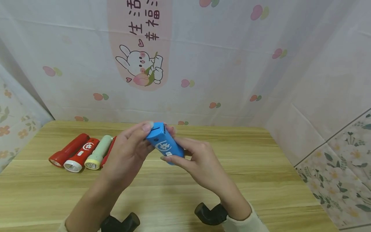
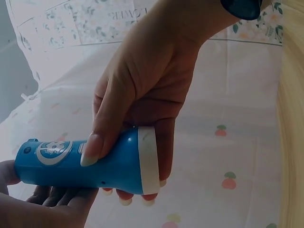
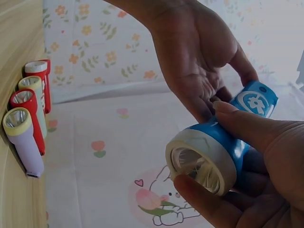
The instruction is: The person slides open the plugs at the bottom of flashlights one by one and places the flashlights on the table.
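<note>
A blue flashlight (image 1: 174,149) with a white emblem is held above the table by both hands. My left hand (image 1: 125,146) pinches its squared tail end, which has a dark slot. Lower on the body, my right hand (image 1: 201,158) grips the flashlight near its head, thumb along the side by a small white switch. In the right wrist view, the white-rimmed head (image 3: 228,164) and clear lens face the camera, with a right fingertip at the rim. The left wrist view shows the right thumb (image 2: 97,145) on the blue body.
Several flashlights lie in a row on the wooden table (image 1: 246,180) at left: red (image 1: 73,145), red with white rim (image 1: 84,154), green with yellow rim (image 1: 99,151), another red, and a lavender one (image 3: 26,147) hidden in the head view. A printed curtain (image 1: 220,64) hangs behind.
</note>
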The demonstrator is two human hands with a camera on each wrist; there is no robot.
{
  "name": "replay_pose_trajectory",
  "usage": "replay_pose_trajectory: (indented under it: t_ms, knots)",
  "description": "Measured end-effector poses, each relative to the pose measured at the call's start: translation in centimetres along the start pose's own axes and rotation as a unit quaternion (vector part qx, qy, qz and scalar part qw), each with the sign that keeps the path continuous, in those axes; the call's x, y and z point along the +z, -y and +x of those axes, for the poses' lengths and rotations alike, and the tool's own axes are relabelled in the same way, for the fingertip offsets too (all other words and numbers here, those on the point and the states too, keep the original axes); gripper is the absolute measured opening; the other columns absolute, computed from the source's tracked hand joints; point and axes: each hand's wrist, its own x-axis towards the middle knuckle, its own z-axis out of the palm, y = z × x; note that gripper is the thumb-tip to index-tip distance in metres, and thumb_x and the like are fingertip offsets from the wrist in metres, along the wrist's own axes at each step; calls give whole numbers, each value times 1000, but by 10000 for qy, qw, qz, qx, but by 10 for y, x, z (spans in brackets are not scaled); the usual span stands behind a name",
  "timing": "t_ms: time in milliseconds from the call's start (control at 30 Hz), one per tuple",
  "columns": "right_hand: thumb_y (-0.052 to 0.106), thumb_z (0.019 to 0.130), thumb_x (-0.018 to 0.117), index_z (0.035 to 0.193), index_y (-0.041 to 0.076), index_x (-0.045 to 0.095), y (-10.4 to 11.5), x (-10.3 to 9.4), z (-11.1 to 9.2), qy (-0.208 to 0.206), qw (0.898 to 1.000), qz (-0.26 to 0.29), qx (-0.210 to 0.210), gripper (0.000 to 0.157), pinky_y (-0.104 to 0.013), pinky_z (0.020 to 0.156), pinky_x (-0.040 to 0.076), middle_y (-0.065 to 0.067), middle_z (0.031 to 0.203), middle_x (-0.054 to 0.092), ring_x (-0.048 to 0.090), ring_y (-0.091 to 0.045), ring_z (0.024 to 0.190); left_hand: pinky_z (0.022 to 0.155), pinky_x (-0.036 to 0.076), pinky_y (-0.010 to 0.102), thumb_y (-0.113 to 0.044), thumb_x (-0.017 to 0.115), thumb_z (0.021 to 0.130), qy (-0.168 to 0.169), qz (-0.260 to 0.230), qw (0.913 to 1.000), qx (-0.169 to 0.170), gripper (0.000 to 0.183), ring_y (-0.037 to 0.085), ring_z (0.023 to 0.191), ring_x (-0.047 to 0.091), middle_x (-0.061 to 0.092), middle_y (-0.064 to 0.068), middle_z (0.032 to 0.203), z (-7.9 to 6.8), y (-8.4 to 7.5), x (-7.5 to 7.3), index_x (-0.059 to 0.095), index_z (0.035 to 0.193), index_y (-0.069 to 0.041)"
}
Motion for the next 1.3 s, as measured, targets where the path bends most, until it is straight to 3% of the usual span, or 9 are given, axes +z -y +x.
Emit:
replay_pose_trajectory:
  t_ms: [233,433,800,1133,1300]
  knots:
    - [16,89,78,131,8,68,2,-1,-2,-31,9998,-22,-175,44,-21,81,61,-4,120,75,74,-12,101,110,50,33,-18,43,109,-182,-187,9995,181,33,27,120,68,76,7,115,-1,0,5,73,116,-9]
    - [17,88,78,137,7,63,3,-3,-2,-21,9994,-145,-308,52,-24,84,61,-6,128,72,73,-15,108,108,51,32,-16,44,108,-139,-233,9995,163,32,27,118,68,76,7,113,0,-1,4,75,115,-8]
    - [16,88,78,145,10,54,4,-3,-3,124,9998,-44,-139,62,-22,83,60,-8,139,64,71,-18,113,103,55,30,-14,45,108,-19,-269,9996,46,32,25,115,68,76,6,110,0,1,0,76,113,-9]
    - [17,88,77,140,8,60,4,-4,-3,153,9998,-130,-54,55,-22,82,61,-7,132,69,73,-16,107,105,53,31,-16,44,109,102,-284,9995,45,33,26,115,68,76,7,111,1,1,0,75,114,-7]
    - [17,88,78,132,6,67,3,-5,-3,91,9997,-240,-37,47,-23,79,61,-6,123,74,73,-14,99,112,48,31,-23,33,111,333,-63,9992,197,39,31,122,62,71,7,119,0,4,4,67,122,-6]
